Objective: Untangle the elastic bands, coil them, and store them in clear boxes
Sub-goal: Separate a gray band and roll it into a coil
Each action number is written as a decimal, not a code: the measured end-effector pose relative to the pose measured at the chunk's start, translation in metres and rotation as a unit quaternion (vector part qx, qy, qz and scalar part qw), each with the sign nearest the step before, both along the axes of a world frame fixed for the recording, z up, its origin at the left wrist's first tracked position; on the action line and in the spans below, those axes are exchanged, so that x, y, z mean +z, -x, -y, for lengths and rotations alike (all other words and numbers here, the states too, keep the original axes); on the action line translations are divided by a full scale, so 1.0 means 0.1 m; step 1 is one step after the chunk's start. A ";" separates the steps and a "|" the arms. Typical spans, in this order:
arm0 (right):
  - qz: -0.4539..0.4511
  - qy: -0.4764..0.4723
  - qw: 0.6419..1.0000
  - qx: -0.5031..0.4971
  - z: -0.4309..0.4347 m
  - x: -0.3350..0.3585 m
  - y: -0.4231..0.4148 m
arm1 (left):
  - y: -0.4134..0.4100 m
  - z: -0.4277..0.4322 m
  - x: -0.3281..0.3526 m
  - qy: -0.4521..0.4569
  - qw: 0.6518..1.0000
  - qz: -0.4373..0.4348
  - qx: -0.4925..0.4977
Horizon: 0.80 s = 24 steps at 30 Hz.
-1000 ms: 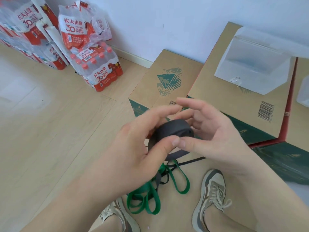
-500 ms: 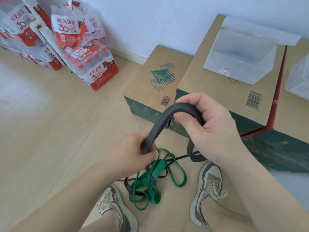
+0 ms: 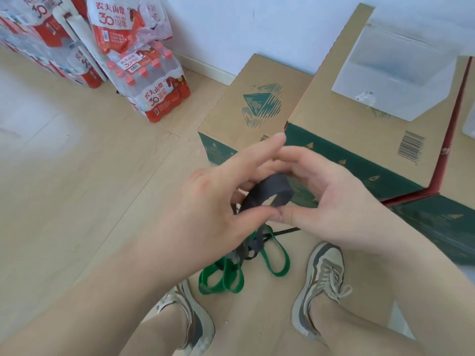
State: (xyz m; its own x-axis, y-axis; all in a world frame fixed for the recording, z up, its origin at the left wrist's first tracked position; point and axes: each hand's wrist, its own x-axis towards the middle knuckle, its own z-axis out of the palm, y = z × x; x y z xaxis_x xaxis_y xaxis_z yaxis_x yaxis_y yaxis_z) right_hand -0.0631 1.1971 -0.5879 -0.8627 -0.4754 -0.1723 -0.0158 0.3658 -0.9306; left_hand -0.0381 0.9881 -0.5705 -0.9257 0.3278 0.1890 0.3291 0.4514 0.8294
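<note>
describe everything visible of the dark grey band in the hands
The dark grey flat elastic band looks matte and rubbery. Its upper part is bent into a loop held between the left hand and right hand, thumbs below. The rest trails down to the pale wooden floor, tangled with the green elastic band.

Light wood floor (image 3: 77,176) is carrying green elastic bands (image 3: 221,281) tangled w/ black bands (image 3: 250,246) btwn two sneakers (image 3: 321,283); cardboard boxes (image 3: 231,109) at right, bottled-water packs (image 3: 154,91) back left.

Matt grey band (image 3: 267,194), cardboard boxes (image 3: 359,119), frosted plastic box (image 3: 401,73), pale wood floor (image 3: 77,176).
</note>
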 end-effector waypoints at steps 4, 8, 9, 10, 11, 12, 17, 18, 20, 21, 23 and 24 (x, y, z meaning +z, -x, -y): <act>-0.031 -0.025 0.999 -0.027 0.08 0.00 -0.02 | 0.06 0.09 -0.06 -0.007 0.999 0.025 0.033; -0.049 -0.050 0.997 -0.042 0.11 0.00 -0.01 | 0.09 0.18 -0.16 0.052 0.997 -0.025 0.046; -0.045 -0.037 0.997 -0.045 0.13 -0.01 -0.01 | 0.09 0.17 -0.20 0.056 0.997 -0.013 0.047; -0.035 -0.015 0.998 -0.044 0.16 -0.01 -0.02 | 0.08 0.15 -0.22 0.063 0.997 0.015 0.048; -0.023 0.014 0.999 -0.043 0.18 0.00 -0.04 | 0.08 0.13 -0.24 0.078 0.995 0.050 0.049; -0.015 0.045 0.998 -0.044 0.21 0.01 -0.04 | 0.07 0.12 -0.28 0.096 0.991 0.081 0.046; -0.010 0.184 0.976 -0.115 0.18 0.09 0.01 | 0.09 0.13 -0.47 0.108 0.978 0.169 0.053; -0.001 0.209 0.969 -0.132 0.15 0.09 0.03 | 0.10 0.16 -0.48 0.122 0.975 0.177 0.064; 0.005 0.203 0.968 -0.147 0.05 0.08 0.05 | 0.12 0.23 -0.50 0.138 0.971 0.178 0.082; 0.003 0.171 0.975 -0.145 0.00 0.07 0.06 | 0.13 0.27 -0.49 0.129 0.972 0.173 0.089; -0.004 0.078 0.987 -0.139 -0.10 0.02 0.06 | 0.16 0.33 -0.41 0.085 0.979 0.151 0.107; -0.007 0.031 0.991 -0.132 -0.15 -0.01 0.08 | 0.18 0.36 -0.35 0.061 0.982 0.133 0.116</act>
